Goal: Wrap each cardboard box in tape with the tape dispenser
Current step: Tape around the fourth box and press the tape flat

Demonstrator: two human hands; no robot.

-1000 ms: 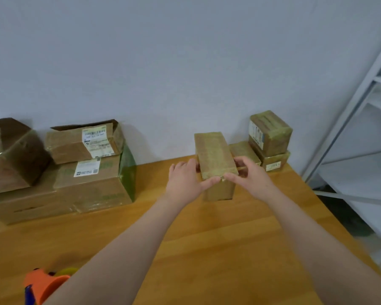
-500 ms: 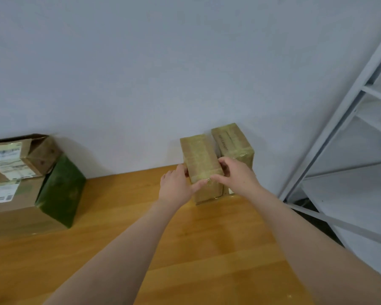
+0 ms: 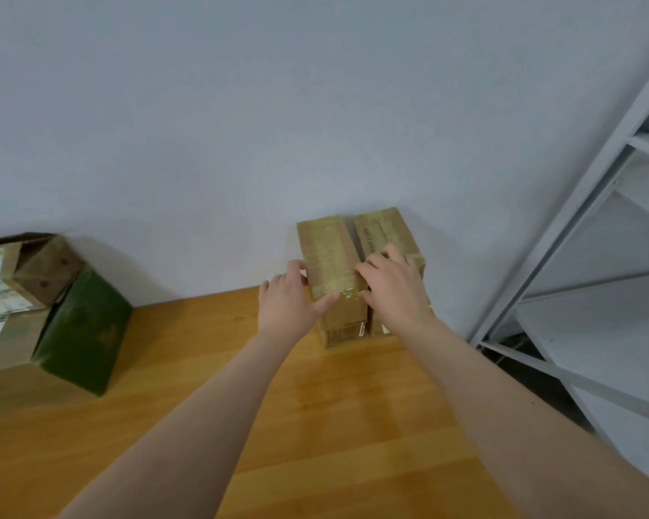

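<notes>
Since half a second ago, the tall tape-wrapped brown cardboard box (image 3: 330, 264) has been settled side by side with the second taped cardboard box (image 3: 386, 230) on its right. It is now stood upright on the honey-coloured plank wooden table (image 3: 334, 425), close to the pale wall. The box is gripped by the left hand (image 3: 289, 305), fingers curled round its left top edge and thumb pressed along the glossy front corner. The right hand (image 3: 394, 290) has been shifted off the box's side and is laid loosely spread across the seam and the neighbour's top, thumb touching the near corner. Tape is seen as a shiny, wrinkled skin over dull card, and both boxes are narrow, square-edged blocks. At far left, a stack of worn labelled cardboard boxes (image 3: 23, 271) is seen, with a dark green-sided box (image 3: 83, 327) leaned at its right. A white metal shelving frame (image 3: 566, 226) is stood just past the table's right end. A broad stretch of boards is seen between stack and pair, crossed only by the forearms.
</notes>
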